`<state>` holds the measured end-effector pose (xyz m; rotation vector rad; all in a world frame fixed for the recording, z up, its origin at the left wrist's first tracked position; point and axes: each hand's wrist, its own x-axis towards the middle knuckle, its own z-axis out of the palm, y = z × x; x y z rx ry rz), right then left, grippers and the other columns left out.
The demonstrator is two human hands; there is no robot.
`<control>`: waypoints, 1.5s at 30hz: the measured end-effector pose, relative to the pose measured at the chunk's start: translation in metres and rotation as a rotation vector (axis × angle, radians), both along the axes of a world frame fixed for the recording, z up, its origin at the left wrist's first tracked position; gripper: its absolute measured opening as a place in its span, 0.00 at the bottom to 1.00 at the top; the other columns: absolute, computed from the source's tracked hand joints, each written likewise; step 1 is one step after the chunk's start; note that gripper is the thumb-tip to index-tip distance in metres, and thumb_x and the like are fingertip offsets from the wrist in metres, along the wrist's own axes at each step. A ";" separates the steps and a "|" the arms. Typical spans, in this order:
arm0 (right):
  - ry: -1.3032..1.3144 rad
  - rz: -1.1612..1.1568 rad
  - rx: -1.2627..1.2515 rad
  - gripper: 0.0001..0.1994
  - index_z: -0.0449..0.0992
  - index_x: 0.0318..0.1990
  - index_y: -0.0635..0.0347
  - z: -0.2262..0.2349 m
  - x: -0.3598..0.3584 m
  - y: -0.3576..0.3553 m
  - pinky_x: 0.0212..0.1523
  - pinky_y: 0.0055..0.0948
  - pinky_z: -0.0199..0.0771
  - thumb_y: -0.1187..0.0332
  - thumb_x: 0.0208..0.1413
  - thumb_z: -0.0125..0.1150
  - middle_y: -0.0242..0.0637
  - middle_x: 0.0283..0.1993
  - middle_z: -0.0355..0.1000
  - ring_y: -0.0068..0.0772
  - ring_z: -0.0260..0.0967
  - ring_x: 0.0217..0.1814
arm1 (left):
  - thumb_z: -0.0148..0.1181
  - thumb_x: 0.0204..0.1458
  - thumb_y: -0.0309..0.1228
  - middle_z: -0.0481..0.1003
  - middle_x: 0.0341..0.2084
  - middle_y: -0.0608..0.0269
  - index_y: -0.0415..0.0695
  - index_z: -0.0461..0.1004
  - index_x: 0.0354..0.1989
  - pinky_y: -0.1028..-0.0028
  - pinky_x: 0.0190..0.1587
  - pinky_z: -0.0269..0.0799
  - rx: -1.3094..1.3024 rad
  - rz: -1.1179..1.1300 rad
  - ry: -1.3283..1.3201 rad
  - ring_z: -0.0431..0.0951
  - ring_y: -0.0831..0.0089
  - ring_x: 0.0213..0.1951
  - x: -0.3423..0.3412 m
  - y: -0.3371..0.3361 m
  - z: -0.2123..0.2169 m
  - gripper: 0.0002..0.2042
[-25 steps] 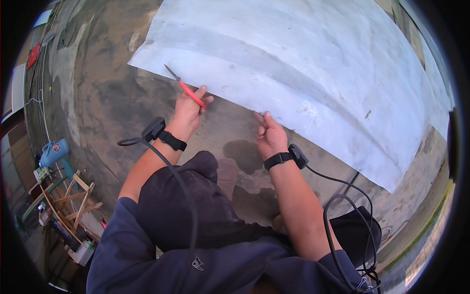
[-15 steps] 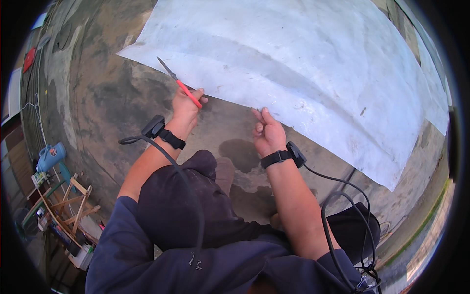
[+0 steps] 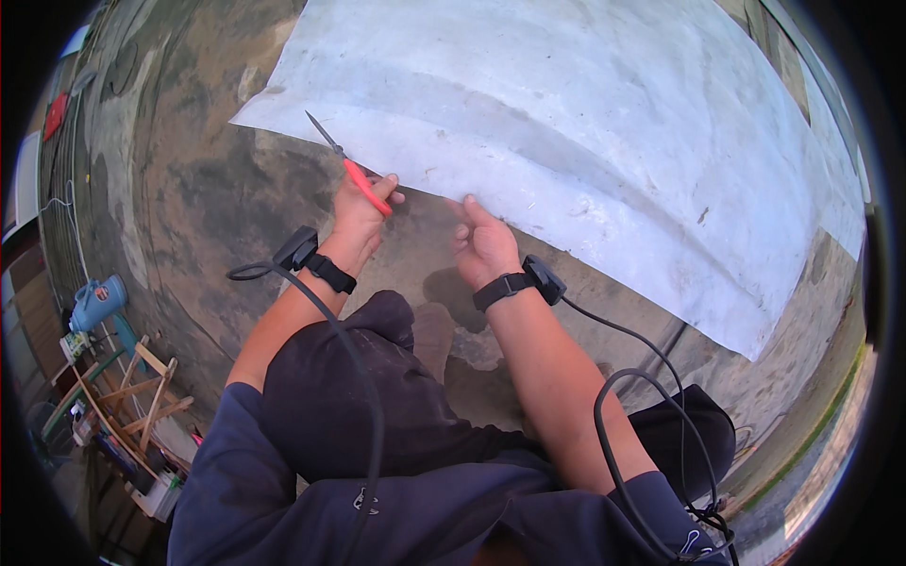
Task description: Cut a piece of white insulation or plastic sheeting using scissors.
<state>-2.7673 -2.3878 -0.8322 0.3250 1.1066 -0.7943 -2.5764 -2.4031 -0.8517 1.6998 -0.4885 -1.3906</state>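
Note:
A pair of scissors with red handles [image 3: 360,179] lies across my left hand [image 3: 356,209], its dark blades pointing up and left over the white sheet. The fingers of this hand are closed around the handles, and thumb and fingertips are at the sheet's near edge. The large white plastic-like sheet [image 3: 566,113] spreads out in front of me. My right hand [image 3: 491,243] is at the same edge, a little to the right. Its thumb lies on the edge and the other fingers are curled; the index finger is blurred.
Stained concrete ground [image 3: 217,208] surrounds the sheet. To the left stand a blue watering can [image 3: 98,302] and a wooden folding frame [image 3: 146,396] among assorted items. Black cables [image 3: 354,349] run from straps on both wrists past my knees.
My right hand has slid left along the sheet's edge, closer to my left hand. The sheet's left corner has shifted slightly down and right. The scissors stay nearly in place.

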 end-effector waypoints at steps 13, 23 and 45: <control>0.072 0.049 0.024 0.13 0.70 0.50 0.62 -0.023 -0.012 0.016 0.24 0.21 0.62 0.63 0.64 0.54 0.40 0.48 0.76 0.22 0.64 0.23 | 0.59 0.53 0.25 0.76 0.35 0.59 0.35 0.61 0.60 0.74 0.33 0.73 0.470 -0.716 0.054 0.80 0.70 0.37 0.029 0.083 0.053 0.25; 0.123 0.004 0.074 0.13 0.74 0.42 0.65 -0.018 0.009 0.008 0.24 0.22 0.62 0.65 0.56 0.65 0.38 0.40 0.76 0.23 0.64 0.24 | 0.59 0.51 0.20 0.77 0.30 0.53 0.35 0.63 0.59 0.72 0.33 0.77 0.565 -0.786 0.118 0.81 0.71 0.32 0.016 0.119 0.028 0.25; 0.190 -0.003 0.104 0.10 0.76 0.36 0.64 -0.018 0.010 0.008 0.22 0.22 0.62 0.68 0.54 0.67 0.35 0.32 0.73 0.24 0.66 0.24 | 0.50 0.45 0.24 0.77 0.36 0.52 0.34 0.59 0.63 0.72 0.38 0.76 0.392 -1.057 -0.024 0.78 0.67 0.34 0.006 0.083 0.037 0.31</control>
